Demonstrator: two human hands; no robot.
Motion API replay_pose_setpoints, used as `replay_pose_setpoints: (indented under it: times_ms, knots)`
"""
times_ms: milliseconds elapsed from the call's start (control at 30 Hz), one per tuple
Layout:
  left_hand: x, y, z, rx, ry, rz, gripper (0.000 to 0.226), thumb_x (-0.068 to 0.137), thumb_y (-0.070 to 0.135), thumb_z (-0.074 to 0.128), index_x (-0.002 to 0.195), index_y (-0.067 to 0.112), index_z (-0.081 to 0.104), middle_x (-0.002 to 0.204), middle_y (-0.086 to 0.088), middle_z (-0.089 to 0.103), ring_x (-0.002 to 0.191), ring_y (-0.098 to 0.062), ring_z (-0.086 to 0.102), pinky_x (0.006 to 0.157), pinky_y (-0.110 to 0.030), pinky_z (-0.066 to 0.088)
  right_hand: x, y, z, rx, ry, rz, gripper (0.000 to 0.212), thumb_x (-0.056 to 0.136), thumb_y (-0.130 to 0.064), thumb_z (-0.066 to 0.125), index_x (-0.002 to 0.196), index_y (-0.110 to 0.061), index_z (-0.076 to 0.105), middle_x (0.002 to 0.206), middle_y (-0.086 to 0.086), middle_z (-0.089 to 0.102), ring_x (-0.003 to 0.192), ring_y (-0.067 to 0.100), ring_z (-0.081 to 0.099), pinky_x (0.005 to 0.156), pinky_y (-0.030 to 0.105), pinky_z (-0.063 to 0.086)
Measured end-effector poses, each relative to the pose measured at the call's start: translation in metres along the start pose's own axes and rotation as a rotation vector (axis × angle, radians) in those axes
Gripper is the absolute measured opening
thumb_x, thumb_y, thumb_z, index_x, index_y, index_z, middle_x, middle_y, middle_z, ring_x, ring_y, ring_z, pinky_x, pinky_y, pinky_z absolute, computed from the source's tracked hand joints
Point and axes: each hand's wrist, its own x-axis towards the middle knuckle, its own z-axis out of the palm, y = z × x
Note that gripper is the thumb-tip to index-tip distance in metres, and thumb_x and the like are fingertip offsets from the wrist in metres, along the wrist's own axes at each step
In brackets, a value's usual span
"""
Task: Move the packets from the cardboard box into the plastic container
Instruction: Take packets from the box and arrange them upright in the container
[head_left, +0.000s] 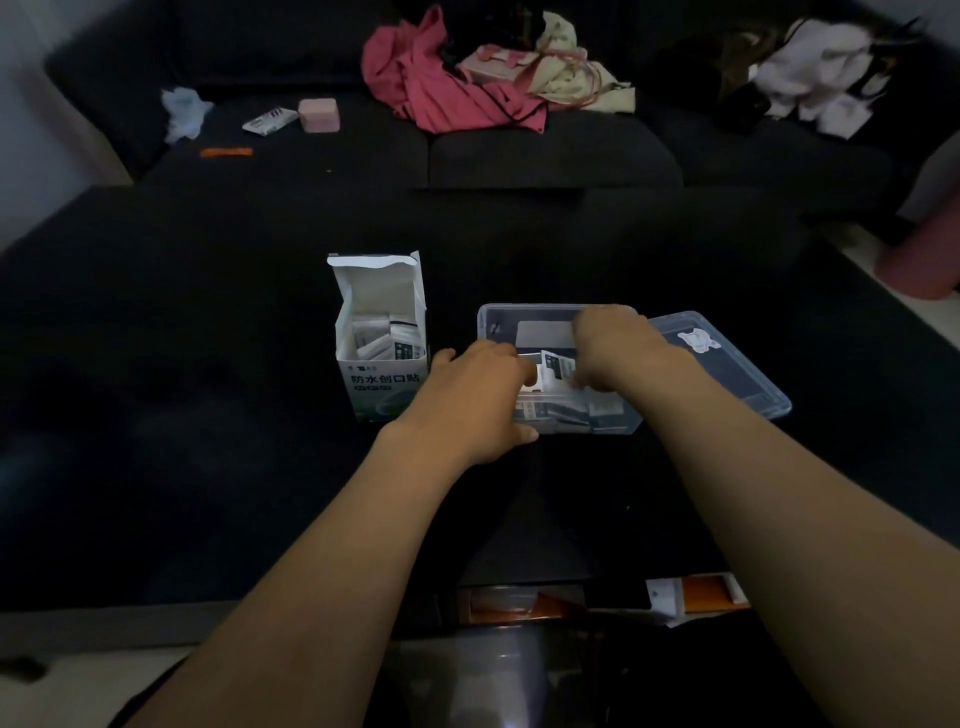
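Observation:
An open white cardboard box (382, 358) with printed characters stands upright on the dark surface, with several small packets (375, 340) inside. To its right lies a clear plastic container (524, 316) holding several packets (582, 413). Both hands are over the container. My left hand (478, 400) rests on its left rim, thumb at the near wall. My right hand (615, 348) reaches in from the right, fingers curled down on a white and dark packet (557, 370) that stands tilted inside.
The container's clear lid (727, 364) lies right of it, partly under it. A dark sofa behind carries pink clothing (441, 88), a pink block (318, 115), a small pack (270, 120) and white fabric (826, 78). Orange and white items (701, 592) sit below the near edge.

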Motion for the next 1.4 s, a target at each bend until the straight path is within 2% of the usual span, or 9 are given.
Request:
replay_pose_setpoints:
  times_ms: [167,400,567,633,700,800,900,1067,1400]
  knots:
    - [0.000,0.000,0.000,-0.011,-0.002,0.004,0.061,0.084,0.047,0.076,0.137,0.026,0.055,0.139,0.001,0.054,0.135,-0.020,0.043,0.114,-0.055,0.033,0.000,-0.002,-0.003,-0.064,-0.026,-0.003,0.043,0.094,-0.011,0.060,0.136,-0.003,0.052,0.133,0.015,0.057,0.119,0.032,0.056,0.098,0.040,0.047]
    - [-0.001,0.004,0.003,-0.004,-0.029,0.015,0.060,0.087,0.052,0.070,0.140,0.030,0.054,0.143,0.003,0.050,0.141,-0.020,0.034,0.120,-0.064,0.015,-0.006,-0.001,-0.004,-0.121,-0.017,0.037,0.048,0.090,-0.010,0.064,0.136,-0.006,0.049,0.131,0.014,0.056,0.120,0.033,0.054,0.092,0.042,0.048]
    - [-0.002,0.007,0.005,-0.010,-0.046,0.006,0.057,0.087,0.053,0.069,0.139,0.032,0.056,0.141,0.002,0.048,0.141,-0.021,0.030,0.119,-0.067,0.011,-0.010,0.001,-0.003,-0.143,-0.002,0.053,0.047,0.091,-0.010,0.064,0.135,-0.006,0.050,0.132,0.015,0.056,0.121,0.032,0.054,0.091,0.041,0.048]
    - [-0.001,0.008,0.006,-0.018,-0.055,0.002,0.056,0.087,0.053,0.068,0.138,0.033,0.057,0.140,0.001,0.047,0.141,-0.021,0.029,0.119,-0.068,0.010,-0.007,0.002,-0.004,-0.085,-0.008,0.037,0.046,0.089,-0.009,0.065,0.134,-0.006,0.051,0.122,0.013,0.058,0.114,0.031,0.057,0.088,0.041,0.049]
    - [0.001,0.009,0.005,-0.023,-0.071,-0.004,0.054,0.088,0.054,0.068,0.137,0.034,0.057,0.142,0.000,0.046,0.142,-0.022,0.027,0.119,-0.068,0.010,0.000,0.003,-0.007,0.036,-0.022,0.013,0.046,0.086,-0.009,0.070,0.129,-0.009,0.055,0.101,0.008,0.057,0.097,0.027,0.062,0.080,0.038,0.054]
    - [0.002,0.010,0.005,-0.032,-0.083,-0.008,0.054,0.088,0.055,0.066,0.137,0.033,0.057,0.143,-0.001,0.045,0.143,-0.024,0.027,0.119,-0.068,0.010,0.005,0.000,-0.010,0.205,-0.060,0.003,0.033,0.086,-0.027,0.076,0.112,-0.016,0.058,0.090,0.005,0.058,0.079,0.022,0.069,0.071,0.037,0.060]
    - [0.002,0.012,0.004,-0.046,-0.084,-0.013,0.056,0.089,0.054,0.065,0.140,0.035,0.054,0.144,-0.002,0.044,0.143,-0.024,0.026,0.119,-0.068,0.011,0.007,-0.001,-0.002,0.170,-0.093,-0.046,0.043,0.080,-0.046,0.077,0.104,-0.016,0.058,0.079,0.001,0.055,0.069,0.015,0.058,0.060,0.029,0.047]
    - [0.002,0.012,0.004,-0.071,-0.069,-0.017,0.049,0.089,0.053,0.066,0.134,0.036,0.059,0.141,-0.001,0.045,0.143,-0.024,0.026,0.119,-0.067,0.010,0.013,-0.003,0.004,0.197,-0.162,-0.039,0.050,0.081,-0.042,0.077,0.118,-0.013,0.061,0.083,-0.001,0.053,0.086,0.020,0.057,0.075,0.034,0.046]
    - [0.000,0.008,0.001,-0.080,-0.029,0.000,0.052,0.086,0.054,0.070,0.131,0.031,0.060,0.141,0.003,0.047,0.141,-0.020,0.031,0.120,-0.066,0.010,0.006,0.000,-0.006,0.210,-0.155,-0.024,0.057,0.081,-0.031,0.080,0.130,-0.013,0.057,0.091,0.003,0.056,0.085,0.020,0.062,0.072,0.033,0.053]
